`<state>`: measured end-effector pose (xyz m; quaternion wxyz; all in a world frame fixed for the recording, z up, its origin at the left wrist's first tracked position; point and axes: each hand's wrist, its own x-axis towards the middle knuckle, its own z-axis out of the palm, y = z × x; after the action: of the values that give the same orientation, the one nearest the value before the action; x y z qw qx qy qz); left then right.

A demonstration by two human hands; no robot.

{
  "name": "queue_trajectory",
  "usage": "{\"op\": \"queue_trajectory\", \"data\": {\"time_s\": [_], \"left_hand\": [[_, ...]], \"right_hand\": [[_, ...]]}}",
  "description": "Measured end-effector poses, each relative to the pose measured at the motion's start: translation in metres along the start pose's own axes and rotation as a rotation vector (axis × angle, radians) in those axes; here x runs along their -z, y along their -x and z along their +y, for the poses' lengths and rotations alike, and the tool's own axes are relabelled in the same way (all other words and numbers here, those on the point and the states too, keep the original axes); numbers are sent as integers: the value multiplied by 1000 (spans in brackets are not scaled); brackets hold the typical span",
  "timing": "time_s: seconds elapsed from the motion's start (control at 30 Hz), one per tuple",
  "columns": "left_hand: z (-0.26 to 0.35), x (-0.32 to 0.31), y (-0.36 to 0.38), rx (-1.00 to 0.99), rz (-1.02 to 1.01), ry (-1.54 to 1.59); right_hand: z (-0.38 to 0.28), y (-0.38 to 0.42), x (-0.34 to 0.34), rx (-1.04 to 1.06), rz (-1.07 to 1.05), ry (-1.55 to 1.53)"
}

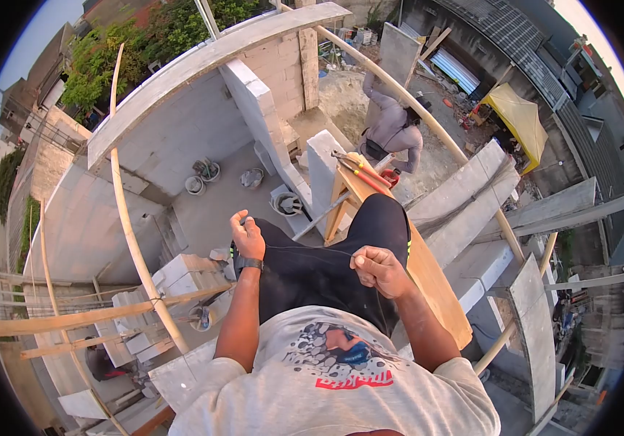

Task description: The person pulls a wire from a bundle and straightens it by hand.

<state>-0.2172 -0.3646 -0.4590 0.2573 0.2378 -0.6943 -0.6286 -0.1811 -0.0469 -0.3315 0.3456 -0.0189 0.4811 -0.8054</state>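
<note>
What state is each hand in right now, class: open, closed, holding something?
Left hand: fingers curled; whether it grips the thin wire cannot be told.
Right hand: closed, pinching the wire.

My feed shows a grey shirt (290, 403) printed black, red and blue, black trousers (301, 280), a yellow canopy (517, 125) and green trees (119, 62).
</note>
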Motion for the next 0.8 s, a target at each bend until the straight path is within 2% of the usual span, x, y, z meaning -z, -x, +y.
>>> {"op": "queue_trajectory", "data": {"time_s": [0.03,0.1,0.13,0.17,0.2,0.23,0.27,0.3,0.33,0.4,0.43,0.5,0.53,0.57,0.63,0.67,0.7,0.73,0.77,0.8], "left_hand": [[-1,1,1,-1,17,-2],[-1,1,1,-19,25,-58],[8,0,3,-85,9,-203],[-14,2,-2,-182,8,-280],[-11,4,-3,-178,10,-323],[-7,4,-4,-173,7,-365],[-2,6,-6,-52,-10,-360],[-6,8,-9,-54,7,-362],[-12,7,-13,-69,-7,-307],[-18,4,-19,-79,-48,-198],[-18,2,-21,-79,-46,-193],[-22,-1,-22,33,-98,-68],[-27,-1,-24,36,-96,-63],[-30,2,-28,28,-110,-116],[-33,6,-31,18,-128,-165],[-35,8,-30,-60,-140,-322],[-35,8,-28,-140,-151,-477],[-23,9,-23,-138,-153,-475],[-10,10,-17,6,-207,-461],[-2,10,-12,153,-258,-444]], "right_hand": [[2,-5,10,51,198,293],[13,-10,12,368,524,1241],[12,-9,7,382,493,1245],[10,-5,0,128,430,1433],[10,-3,-5,-130,362,1613],[17,0,1,-111,333,1622],[23,3,15,-3,19,1453],[18,3,11,91,-276,1260],[11,1,7,96,-284,1263],[-10,4,-3,-353,-436,525],[-11,4,-2,-354,-437,530],[-12,7,5,-221,-274,155],[-15,5,10,-274,-237,352],[-12,5,13,-275,-236,355],[-7,8,12,-27,-285,1095],[-7,11,10,-129,-163,1359],[-6,13,9,-133,-159,1358],[-4,13,10,-80,78,1359],[-4,12,11,-25,311,1352],[-9,14,14,6,326,1202]]}}
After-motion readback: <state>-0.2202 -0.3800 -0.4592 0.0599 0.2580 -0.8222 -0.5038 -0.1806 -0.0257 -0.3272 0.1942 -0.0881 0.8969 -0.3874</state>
